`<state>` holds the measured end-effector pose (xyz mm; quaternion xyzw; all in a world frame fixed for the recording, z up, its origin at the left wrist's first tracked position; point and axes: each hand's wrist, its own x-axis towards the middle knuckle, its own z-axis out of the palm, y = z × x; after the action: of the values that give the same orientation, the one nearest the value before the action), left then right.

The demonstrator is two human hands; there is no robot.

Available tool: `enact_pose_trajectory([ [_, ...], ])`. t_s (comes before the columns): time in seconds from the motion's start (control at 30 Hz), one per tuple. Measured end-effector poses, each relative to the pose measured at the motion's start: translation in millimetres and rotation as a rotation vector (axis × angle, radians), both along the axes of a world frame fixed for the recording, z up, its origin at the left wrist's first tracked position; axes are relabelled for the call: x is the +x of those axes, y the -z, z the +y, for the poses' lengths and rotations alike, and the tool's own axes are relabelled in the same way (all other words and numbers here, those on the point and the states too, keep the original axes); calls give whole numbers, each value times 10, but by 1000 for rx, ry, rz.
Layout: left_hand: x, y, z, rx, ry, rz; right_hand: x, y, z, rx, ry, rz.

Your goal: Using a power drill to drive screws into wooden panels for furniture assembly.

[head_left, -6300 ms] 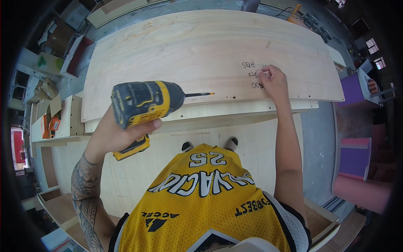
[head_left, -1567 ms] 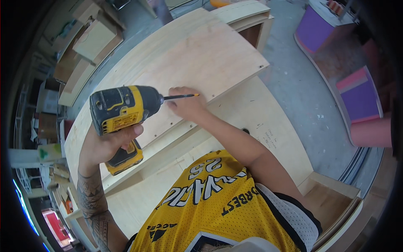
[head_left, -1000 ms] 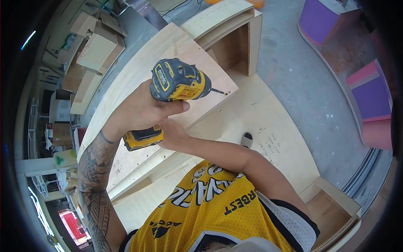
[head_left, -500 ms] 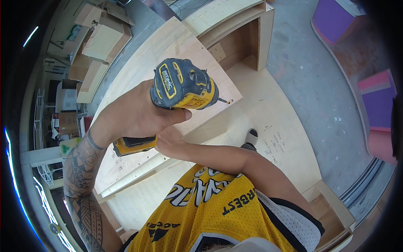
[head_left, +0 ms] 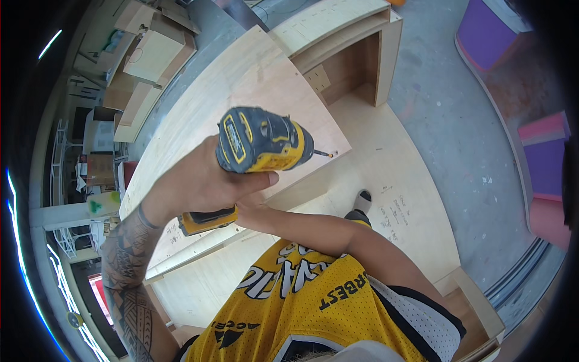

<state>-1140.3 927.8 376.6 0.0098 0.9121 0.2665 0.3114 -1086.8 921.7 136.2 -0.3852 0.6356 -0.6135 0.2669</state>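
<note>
My left hand (head_left: 208, 172) is wrapped around the handle of a yellow and black cordless impact driver (head_left: 265, 142), its thumb lying along the near side. The driver points right, and its thin bit (head_left: 322, 152) reaches a small brass-coloured screw (head_left: 331, 155) by the corner of a pale plywood panel (head_left: 283, 90). Whether the screw has entered the wood is too small to tell. Below, my right hand (head_left: 252, 212) is closed at the driver's yellow battery base (head_left: 208, 221); most of its fingers are hidden.
A curved plywood base (head_left: 416, 181) spreads beneath the panel, with my socked foot (head_left: 362, 202) on it. An open-fronted curved cabinet (head_left: 347, 66) adjoins the panel's far edge. Wooden boxes (head_left: 154, 57) stand far left, and purple-pink pieces (head_left: 491, 33) stand on the right.
The driver and my left hand have come slightly nearer to my body. The bit stays by the panel's corner. The whole view has shifted a little.
</note>
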Motion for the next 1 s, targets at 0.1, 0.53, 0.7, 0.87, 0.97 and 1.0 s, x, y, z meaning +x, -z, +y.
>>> enact_pose_trajectory([
  [0.1, 226, 35, -104, 11, -4, 96, 82, 50, -134, -93, 185, 53],
  [0.53, 1854, 244, -880, 563, -611, 585, -46, -81, 58, -250, 541, -125],
  [0.7, 2299, 875, -1305, 742, -578, 530, -85, 75, 1209, -690, 605, -726],
  [0.87, 2477, 1562, -1340, 652, -552, 371, 411, 80, 1976, -720, 799, -861],
  [0.97, 2443, 1736, -1231, 581, -448, 350, 593, 138, 2169, -694, 906, -971],
  [1.0, 2428, 1759, -1180, 588, -446, 352, 594, 168, 2221, -701, 927, -1028],
])
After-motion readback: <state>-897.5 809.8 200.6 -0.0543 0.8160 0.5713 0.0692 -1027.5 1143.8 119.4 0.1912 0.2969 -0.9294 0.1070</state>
